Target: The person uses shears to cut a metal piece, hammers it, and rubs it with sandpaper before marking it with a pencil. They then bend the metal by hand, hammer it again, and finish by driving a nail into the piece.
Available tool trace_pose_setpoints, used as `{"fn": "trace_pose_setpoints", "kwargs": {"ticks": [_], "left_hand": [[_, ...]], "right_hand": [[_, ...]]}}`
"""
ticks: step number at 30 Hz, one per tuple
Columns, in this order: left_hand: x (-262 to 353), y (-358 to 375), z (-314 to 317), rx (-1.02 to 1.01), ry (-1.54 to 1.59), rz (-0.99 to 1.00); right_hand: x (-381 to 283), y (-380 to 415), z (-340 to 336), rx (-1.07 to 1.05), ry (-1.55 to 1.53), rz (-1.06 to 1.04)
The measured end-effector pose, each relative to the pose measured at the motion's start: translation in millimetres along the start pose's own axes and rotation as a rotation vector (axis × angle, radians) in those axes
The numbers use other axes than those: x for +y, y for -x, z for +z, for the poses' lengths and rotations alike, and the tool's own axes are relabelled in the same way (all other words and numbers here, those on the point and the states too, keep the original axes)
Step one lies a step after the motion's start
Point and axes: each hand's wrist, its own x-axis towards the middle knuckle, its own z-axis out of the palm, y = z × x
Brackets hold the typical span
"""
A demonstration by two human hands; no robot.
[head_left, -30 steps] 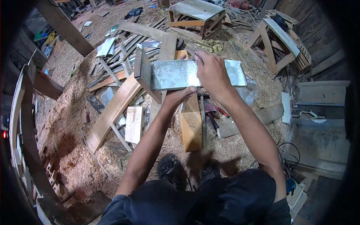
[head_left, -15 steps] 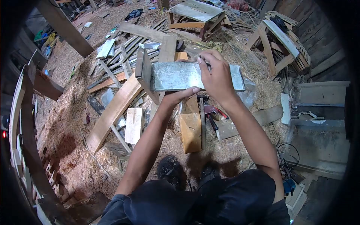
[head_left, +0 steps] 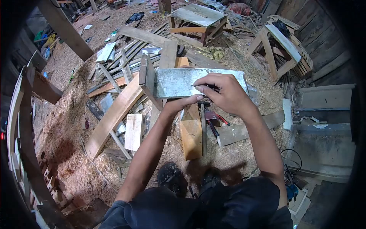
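My left hand (head_left: 180, 104) grips a wooden piece from below, its thumb along the near edge and the other fingers mostly hidden underneath. The piece is a whitish, worn board (head_left: 173, 82) with a darker upright end board (head_left: 150, 80) joined at its left end. Over the board's face, my right hand (head_left: 225, 92) is closed in a pinch, fingertips at the middle of the white surface. Something small and dark shows at those fingertips, too little visible to name.
Beneath lie an orange-brown block (head_left: 191, 135), a long curved plank (head_left: 114, 118), a short pale block (head_left: 134, 131) and red-handled pliers (head_left: 222, 119). Sawdust and shavings cover the floor. Small wooden stands (head_left: 198, 15) are at the back; a power tool (head_left: 292, 191) sits at lower right.
My right hand has moved down and slightly left, from the board's upper edge to the middle of its face. The board has tilted slightly; my left hand still holds it.
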Motion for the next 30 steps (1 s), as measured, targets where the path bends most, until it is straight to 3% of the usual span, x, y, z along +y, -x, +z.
{"fn": "trace_pose_setpoints", "kwargs": {"ticks": [3,6,10,13,18,21,25,27,30], "left_hand": [[-1.3,-1.8,1.4,0.005,0.073,-0.005],[-7.1,-2.5,-3.2,0.019,0.023,0.002],[-11.7,-1.3,-5.2,-0.017,-0.032,0.035],[-19.0,-2.9,-9.2,-0.045,-0.044,0.104],[-10.1,1.8,-5.6,-0.009,-0.064,0.102],[-2.3,2.7,-9.4,-0.009,-0.047,-0.09],[3.0,9.4,-10.1,0.013,-0.047,-0.053],[4.8,13.5,-6.6,0.039,-0.005,-0.008],[15.1,21.0,-4.7,0.033,-0.04,-0.125]], "right_hand": [[-2.2,-3.1,5.2,0.043,-0.349,0.305],[8.4,-2.1,20.9,0.112,-0.563,0.323],[12.6,-1.2,25.7,0.198,-0.168,0.064],[8.5,-1.5,20.0,0.077,-0.302,0.286],[4.3,-3.5,20.7,0.091,-0.188,0.208],[3.5,-4.5,21.7,0.091,-0.137,0.148],[0.3,-7.2,24.4,0.114,-0.029,0.017],[-2.5,-9.9,21.9,0.088,-0.016,0.029],[-2.3,-9.2,21.1,0.081,-0.001,0.036]]}}
